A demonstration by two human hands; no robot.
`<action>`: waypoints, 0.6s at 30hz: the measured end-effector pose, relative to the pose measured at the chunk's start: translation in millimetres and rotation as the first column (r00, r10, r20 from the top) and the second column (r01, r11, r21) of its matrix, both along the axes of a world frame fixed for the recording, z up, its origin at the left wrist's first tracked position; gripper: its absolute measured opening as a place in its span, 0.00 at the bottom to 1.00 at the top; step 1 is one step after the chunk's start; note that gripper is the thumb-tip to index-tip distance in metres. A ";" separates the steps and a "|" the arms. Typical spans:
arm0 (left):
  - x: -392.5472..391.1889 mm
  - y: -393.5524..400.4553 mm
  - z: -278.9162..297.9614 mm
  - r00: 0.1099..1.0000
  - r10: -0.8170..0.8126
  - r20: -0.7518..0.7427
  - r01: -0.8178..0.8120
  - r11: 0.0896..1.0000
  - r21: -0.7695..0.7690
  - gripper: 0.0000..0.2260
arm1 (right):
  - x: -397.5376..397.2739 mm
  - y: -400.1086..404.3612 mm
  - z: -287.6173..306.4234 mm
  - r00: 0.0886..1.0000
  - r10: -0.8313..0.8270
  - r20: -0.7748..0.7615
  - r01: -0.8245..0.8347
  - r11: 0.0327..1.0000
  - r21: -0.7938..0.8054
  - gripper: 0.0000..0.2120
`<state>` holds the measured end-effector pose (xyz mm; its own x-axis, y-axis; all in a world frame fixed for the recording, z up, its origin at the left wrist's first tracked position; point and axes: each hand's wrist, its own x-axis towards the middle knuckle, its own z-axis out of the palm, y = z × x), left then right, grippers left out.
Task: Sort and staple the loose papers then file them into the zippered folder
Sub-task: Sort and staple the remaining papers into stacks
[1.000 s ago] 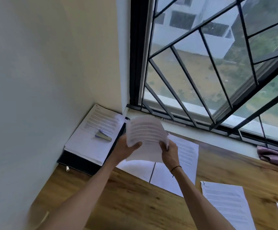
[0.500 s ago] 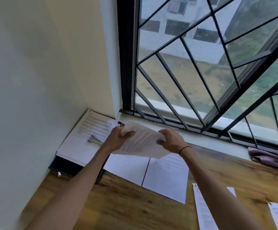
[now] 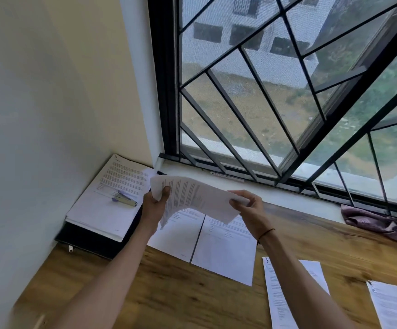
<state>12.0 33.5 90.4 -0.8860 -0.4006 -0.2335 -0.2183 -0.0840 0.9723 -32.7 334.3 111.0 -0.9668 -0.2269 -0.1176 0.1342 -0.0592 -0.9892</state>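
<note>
A thin bundle of printed papers (image 3: 192, 198) hangs above the wooden table, held by both hands. My left hand (image 3: 154, 207) grips its left end with the thumb on top. My right hand (image 3: 249, 207) pinches its right end. The sheets sag in the middle. A black zippered folder (image 3: 93, 241) lies in the left corner against the wall, with a stack of printed papers (image 3: 107, 205) on it. A small purple stapler (image 3: 124, 198) rests on that stack. Two loose sheets (image 3: 207, 245) lie side by side on the table below my hands.
More printed sheets (image 3: 287, 295) lie at the right front of the wooden table (image 3: 169, 300), one (image 3: 396, 307) at the frame's edge. A purple cloth (image 3: 382, 222) is bunched by the white sill (image 3: 287, 198). A barred window fills the back; a wall stands at left.
The held bundle has tipped from upright to nearly flat and stretched out between my hands. My right hand has shifted right along the sheets. The view has swung slightly.
</note>
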 end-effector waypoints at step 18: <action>5.0 2.3 -52.5 0.944 -0.279 0.177 0.296 0.953 -0.073 0.10 | 6.9 -20.2 -55.6 0.984 -0.163 0.076 0.133 0.943 0.304 0.14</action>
